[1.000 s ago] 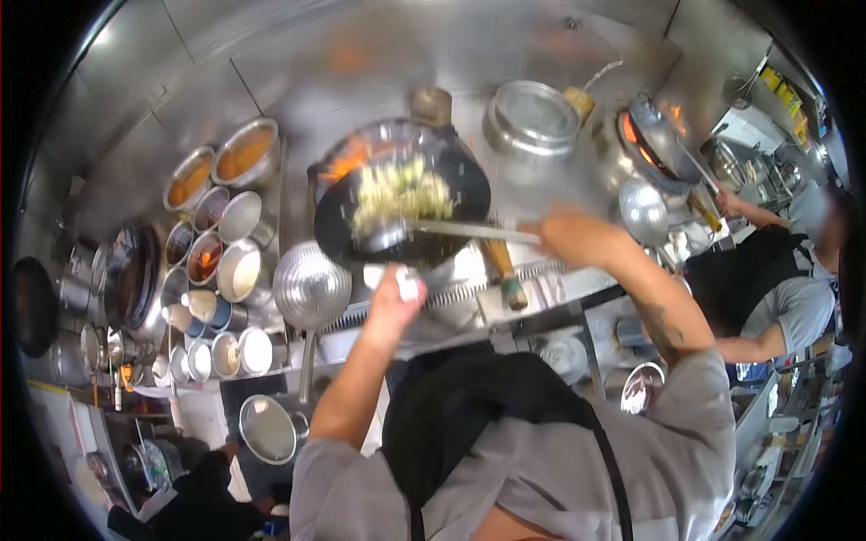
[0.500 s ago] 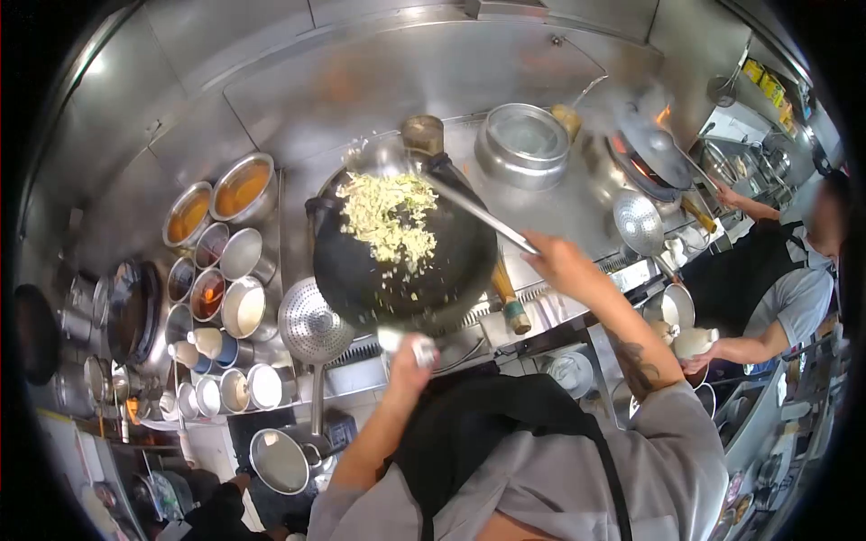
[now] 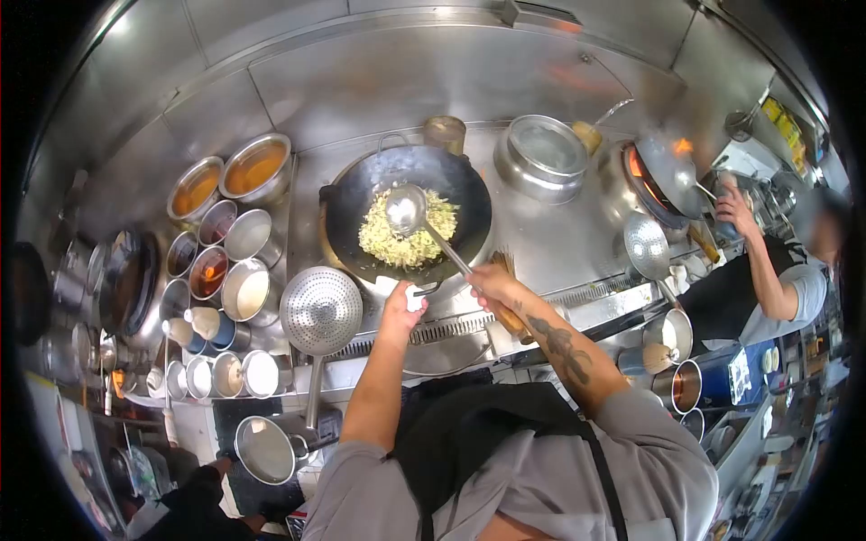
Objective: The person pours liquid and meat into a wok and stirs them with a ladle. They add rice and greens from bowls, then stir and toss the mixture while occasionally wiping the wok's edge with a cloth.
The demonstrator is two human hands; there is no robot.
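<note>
A black wok (image 3: 347, 203) rests level on the stove, with a heap of chopped pale yellow-green food (image 3: 388, 245) at its bottom. My left hand (image 3: 400, 314) is closed at the wok's near rim, gripping its near loop handle through a folded white cloth (image 3: 414, 296). In my closed right hand (image 3: 493, 283) is the shaft of a long metal ladle (image 3: 406, 209). The ladle's bowl lies over the heaped food, partly covering it. Just beside my right hand lies a bamboo brush (image 3: 511, 317).
Left of the wok stand a perforated strainer (image 3: 321, 310) and several seasoning containers (image 3: 249, 293). A lidded pot (image 3: 543, 158) stands at the right. Farther right, a co-worker's hand (image 3: 735, 212) is near a second wok (image 3: 666, 171) over flame.
The wok has come down from a tilt, and the tossed food has settled into a heap. My right hand has drawn nearer, bringing the ladle over it. The co-worker's hands have moved.
</note>
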